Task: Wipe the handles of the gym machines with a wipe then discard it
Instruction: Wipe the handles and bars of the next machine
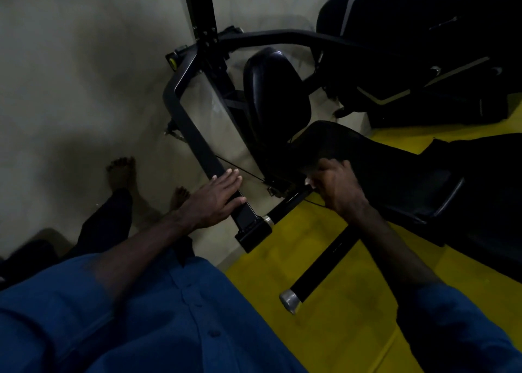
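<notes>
A black gym machine stands in front of me in dim light. Its square frame arm (197, 143) runs down to a bracket, from which a black handle bar (285, 206) sticks out to the right. My left hand (217, 200) lies flat on the frame arm with fingers spread. My right hand (339, 189) is closed around the far end of the handle bar; a small pale bit of the wipe (310, 181) shows at its fingers. A second black handle (322, 271) with a silver end cap (289, 300) lies lower, under my right forearm.
The machine's black back pad (274, 90) and seat (389, 169) sit behind the handles. Another dark machine (423, 47) fills the upper right. The floor is grey (70, 90) on the left and yellow (282, 338) on the right. My bare feet (121, 172) stand left.
</notes>
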`<state>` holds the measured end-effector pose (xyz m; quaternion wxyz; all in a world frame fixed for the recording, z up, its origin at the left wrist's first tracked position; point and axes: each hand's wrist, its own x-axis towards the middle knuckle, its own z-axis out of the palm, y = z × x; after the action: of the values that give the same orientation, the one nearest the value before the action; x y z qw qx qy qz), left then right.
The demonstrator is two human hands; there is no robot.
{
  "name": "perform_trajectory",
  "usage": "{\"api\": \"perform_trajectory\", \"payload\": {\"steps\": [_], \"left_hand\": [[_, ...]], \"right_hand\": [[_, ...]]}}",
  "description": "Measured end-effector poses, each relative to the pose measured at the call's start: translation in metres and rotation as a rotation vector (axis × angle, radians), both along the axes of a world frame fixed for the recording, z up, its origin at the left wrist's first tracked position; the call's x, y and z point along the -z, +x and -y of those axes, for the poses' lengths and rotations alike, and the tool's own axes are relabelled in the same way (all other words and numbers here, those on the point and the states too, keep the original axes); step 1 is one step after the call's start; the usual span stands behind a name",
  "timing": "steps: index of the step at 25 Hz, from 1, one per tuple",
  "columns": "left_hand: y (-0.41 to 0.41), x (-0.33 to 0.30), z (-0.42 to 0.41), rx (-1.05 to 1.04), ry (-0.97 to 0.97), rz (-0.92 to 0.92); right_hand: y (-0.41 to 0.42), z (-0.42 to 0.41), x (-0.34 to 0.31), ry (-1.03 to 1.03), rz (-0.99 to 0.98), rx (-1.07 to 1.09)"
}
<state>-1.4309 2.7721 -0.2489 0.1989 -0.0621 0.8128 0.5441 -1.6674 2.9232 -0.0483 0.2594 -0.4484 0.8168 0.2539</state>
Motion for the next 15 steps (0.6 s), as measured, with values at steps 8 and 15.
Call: {"api": "perform_trajectory", "payload": {"steps": [8, 15], "left_hand": [[-0.002, -0.005, 0.002, -0.001, 0.029, 0.022], [-0.002, -0.004, 0.003, 0.005, 0.030, 0.019]], "right_hand": [[0.114, 0.011, 0.020, -0.233, -0.130, 0.631], [0.193, 0.008, 0.046, -0.827, -0.300, 1.104]]}}
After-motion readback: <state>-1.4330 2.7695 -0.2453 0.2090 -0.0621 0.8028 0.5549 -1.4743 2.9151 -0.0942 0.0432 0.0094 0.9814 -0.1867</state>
